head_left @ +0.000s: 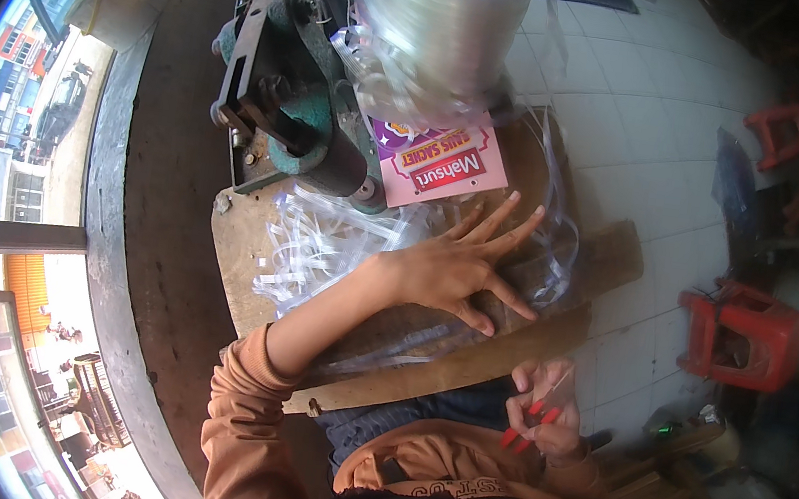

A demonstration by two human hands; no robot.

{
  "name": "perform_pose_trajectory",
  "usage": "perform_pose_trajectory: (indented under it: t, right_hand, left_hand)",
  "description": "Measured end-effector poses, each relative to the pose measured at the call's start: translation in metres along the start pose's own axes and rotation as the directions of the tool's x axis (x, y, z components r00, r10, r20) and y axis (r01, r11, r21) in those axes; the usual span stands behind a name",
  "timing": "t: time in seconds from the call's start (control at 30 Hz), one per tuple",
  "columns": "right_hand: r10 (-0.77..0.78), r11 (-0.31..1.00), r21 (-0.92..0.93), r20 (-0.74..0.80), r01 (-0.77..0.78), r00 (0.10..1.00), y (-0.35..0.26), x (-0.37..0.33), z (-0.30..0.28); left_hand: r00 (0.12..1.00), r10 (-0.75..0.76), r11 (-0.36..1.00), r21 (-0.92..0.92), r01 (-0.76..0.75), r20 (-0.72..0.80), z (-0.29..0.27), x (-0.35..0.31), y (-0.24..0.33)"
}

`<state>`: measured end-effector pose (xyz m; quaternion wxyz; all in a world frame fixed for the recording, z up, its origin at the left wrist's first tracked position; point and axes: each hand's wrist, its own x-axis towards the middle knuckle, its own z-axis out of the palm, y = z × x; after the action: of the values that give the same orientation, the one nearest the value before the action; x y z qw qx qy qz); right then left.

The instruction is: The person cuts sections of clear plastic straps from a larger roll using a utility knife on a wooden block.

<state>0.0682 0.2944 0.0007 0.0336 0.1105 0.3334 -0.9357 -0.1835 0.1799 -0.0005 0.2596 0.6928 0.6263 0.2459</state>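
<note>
My left hand (452, 275) lies palm down with its fingers spread, resting over clear plastic strips on a wooden board (242, 254). A heap of cut clear strips (319, 244) lies beside its wrist. Just beyond the fingertips is a pink printed card (453, 168). Near my body, to the right, my right hand (546, 425) is closed with its fingers through what look like red-handled scissors (514, 438); the blades hardly show. Behind the card stands a large bundle of clear plastic (439, 23), its loose strips hanging down over the board's right side.
A green metal machine with a dark roller (325, 161) stands on the board's left, close to my left forearm. Beyond it runs a dark ledge (143, 246) with a bucket (121, 1). Red stools (743, 335) stand on the tiled floor (655, 152) at the right.
</note>
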Motion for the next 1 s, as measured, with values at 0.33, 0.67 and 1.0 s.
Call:
perform_pose_trajectory:
  t: [0.33,0.67,1.0]
  right_hand:
    - [0.189,0.889,-0.437,0.079,-0.137,0.979,0.041,-0.032,0.016]
    - [-0.261,0.001,-0.979,-0.195,-0.202,0.945,-0.002,0.016,0.036]
    - [-0.312,-0.101,-0.972,-0.172,-0.213,0.934,0.011,0.022,0.037]
  left_hand:
    - [1.000,0.017,0.999,0.028,-0.018,0.020,0.002,0.004,-0.003]
    - [1.000,0.015,0.999,0.039,-0.016,0.026,0.002,0.002,-0.004]
    - [1.000,0.018,0.998,0.066,-0.019,0.016,0.005,0.003,-0.006]
